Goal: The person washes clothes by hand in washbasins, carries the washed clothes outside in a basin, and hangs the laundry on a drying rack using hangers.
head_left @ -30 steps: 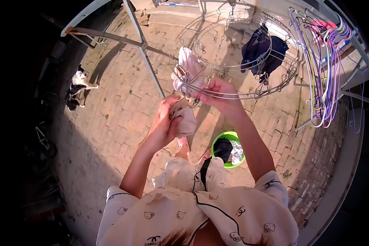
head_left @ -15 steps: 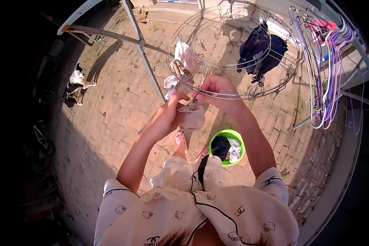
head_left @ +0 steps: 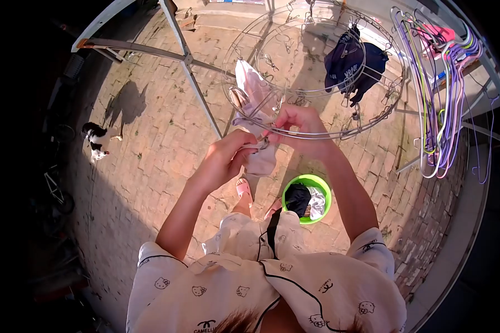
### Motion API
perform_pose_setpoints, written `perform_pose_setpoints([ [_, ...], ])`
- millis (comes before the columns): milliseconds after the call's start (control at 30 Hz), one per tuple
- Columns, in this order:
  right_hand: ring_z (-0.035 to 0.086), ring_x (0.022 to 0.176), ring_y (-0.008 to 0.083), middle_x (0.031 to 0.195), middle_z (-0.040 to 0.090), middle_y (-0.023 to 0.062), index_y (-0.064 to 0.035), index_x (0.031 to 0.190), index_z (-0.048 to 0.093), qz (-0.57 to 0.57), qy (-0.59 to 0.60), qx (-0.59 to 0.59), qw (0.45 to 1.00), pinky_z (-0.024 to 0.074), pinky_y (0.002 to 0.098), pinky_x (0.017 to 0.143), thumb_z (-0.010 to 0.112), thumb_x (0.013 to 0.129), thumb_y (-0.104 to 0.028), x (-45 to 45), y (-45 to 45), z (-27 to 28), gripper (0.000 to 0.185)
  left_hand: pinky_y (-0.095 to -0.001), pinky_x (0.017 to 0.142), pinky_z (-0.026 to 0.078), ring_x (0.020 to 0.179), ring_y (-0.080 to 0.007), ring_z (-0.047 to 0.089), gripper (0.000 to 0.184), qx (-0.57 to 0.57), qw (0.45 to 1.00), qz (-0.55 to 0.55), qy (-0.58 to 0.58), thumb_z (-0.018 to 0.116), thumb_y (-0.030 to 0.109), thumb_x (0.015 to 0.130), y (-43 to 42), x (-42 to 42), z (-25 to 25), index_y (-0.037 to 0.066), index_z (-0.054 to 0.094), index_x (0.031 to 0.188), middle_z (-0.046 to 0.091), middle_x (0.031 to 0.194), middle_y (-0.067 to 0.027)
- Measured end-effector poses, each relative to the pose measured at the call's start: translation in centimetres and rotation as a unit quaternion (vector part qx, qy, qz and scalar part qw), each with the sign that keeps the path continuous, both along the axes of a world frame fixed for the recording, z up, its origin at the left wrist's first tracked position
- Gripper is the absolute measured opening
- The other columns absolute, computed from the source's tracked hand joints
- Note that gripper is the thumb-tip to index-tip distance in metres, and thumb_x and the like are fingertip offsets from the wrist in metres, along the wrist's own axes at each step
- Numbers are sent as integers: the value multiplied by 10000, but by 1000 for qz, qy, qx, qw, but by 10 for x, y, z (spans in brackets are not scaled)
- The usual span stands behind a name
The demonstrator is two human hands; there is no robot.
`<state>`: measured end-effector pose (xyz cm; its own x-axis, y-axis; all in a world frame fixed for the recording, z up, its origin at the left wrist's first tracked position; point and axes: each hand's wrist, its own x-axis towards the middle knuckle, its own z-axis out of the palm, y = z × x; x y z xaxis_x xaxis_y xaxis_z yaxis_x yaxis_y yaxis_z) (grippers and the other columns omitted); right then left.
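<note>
My left hand [head_left: 228, 155] pinches the top edge of a pale pink sock [head_left: 260, 164], which hangs below the rim of a round wire drying rack [head_left: 311, 135]. My right hand [head_left: 304, 130] is closed at the near rim, its fingertips on a small metal clip [head_left: 264, 142] at the sock's edge. Whether the clip has gripped the cloth cannot be made out. Left of my hands, more pale socks [head_left: 251, 80] hang from the rack. Dark navy socks [head_left: 350, 61] with white lettering hang on its far right side.
A bright green basin [head_left: 306, 220] with dark and white laundry stands on the brick paving [head_left: 155, 166] near my feet. Several coloured hangers [head_left: 447, 105] hang at the right. Metal frame legs [head_left: 191, 72] rise at the left, and a black-and-white dog [head_left: 96, 139] is beyond them.
The fingers of both hands have shifted slightly around the sock's edge and the clip. The hanging laundry has swung a little. The dog has turned and moved slightly lower in view.
</note>
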<state>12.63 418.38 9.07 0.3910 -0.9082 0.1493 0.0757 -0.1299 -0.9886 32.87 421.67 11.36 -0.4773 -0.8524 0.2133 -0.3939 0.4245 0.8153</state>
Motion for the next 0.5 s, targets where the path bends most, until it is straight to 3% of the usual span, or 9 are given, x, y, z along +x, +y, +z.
perform_pose_setpoints([
  [167, 554, 655, 71, 705, 589, 15, -18, 745, 558, -5, 104, -18, 994, 441, 212, 548, 732, 656, -89, -2, -1, 14, 208, -210, 569, 435, 706, -85, 542, 124, 86, 994, 56, 43, 570, -53, 769, -3, -11, -1, 8, 532, 870, 560, 774, -43],
  [200, 556, 659, 75, 707, 590, 15, -18, 752, 558, -8, 138, -24, 990, 441, 214, 550, 731, 657, -98, -4, -1, 18, 214, -222, 570, 439, 685, -101, 548, 136, 78, 994, 65, 40, 567, -48, 769, -4, -12, -4, 11, 526, 885, 554, 770, -44],
  [267, 564, 687, 80, 734, 599, 19, -19, 800, 571, -21, 124, -32, 992, 447, 225, 578, 724, 664, -124, -4, 0, 15, 230, -247, 572, 449, 643, -133, 561, 163, 61, 994, 80, 34, 563, -37, 769, -7, -16, -12, 18, 514, 915, 542, 761, -44],
  [367, 577, 752, 114, 797, 613, 36, -26, 919, 573, -57, 104, -39, 992, 453, 249, 649, 704, 685, -177, -4, 3, 0, 308, -248, 619, 452, 686, -129, 556, 178, 189, 971, 63, 130, 570, -27, 774, -10, -22, -25, 20, 502, 931, 538, 797, -36],
  [500, 559, 923, 172, 972, 601, 73, -37, 1084, 527, -151, 2, -114, 982, 422, 282, 797, 664, 728, -220, -14, 18, -25, 424, -256, 722, 430, 802, -128, 538, 302, 98, 985, 48, 136, 578, -19, 777, -11, -35, -55, 42, 433, 1034, 537, 878, -45],
])
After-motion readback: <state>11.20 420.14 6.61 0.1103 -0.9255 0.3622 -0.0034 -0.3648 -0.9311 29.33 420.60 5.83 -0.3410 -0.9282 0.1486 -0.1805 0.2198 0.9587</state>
